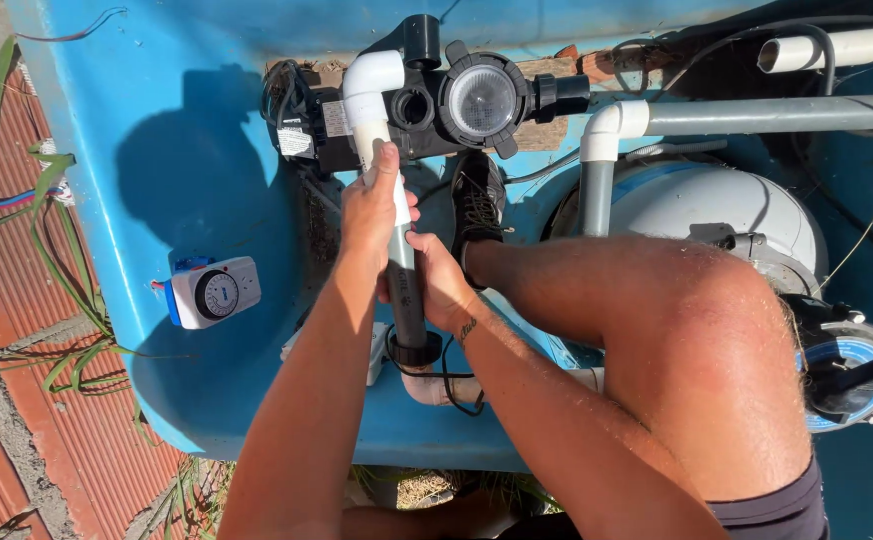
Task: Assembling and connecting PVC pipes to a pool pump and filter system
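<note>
Both hands clamp an upright grey plastic pipe (404, 290) beside a black pool pump (427, 100) inside a blue plastic tub (157, 150).
The left hand (375, 210) wraps the white elbow joint (372, 90); the right hand (437, 285) grips lower. Seating the joint likely needs a straight push; the tub wall, a black shoe (479, 195) and a white filter tank (717, 205) crowd the pipe.

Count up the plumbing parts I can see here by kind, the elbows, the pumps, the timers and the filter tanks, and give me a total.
White pipe elbows: 3, one above the left hand, one right of the pump, one low by the union
Black pump: 1
White dial timer: 1
Grey filter tank: 1
Total: 6
</note>
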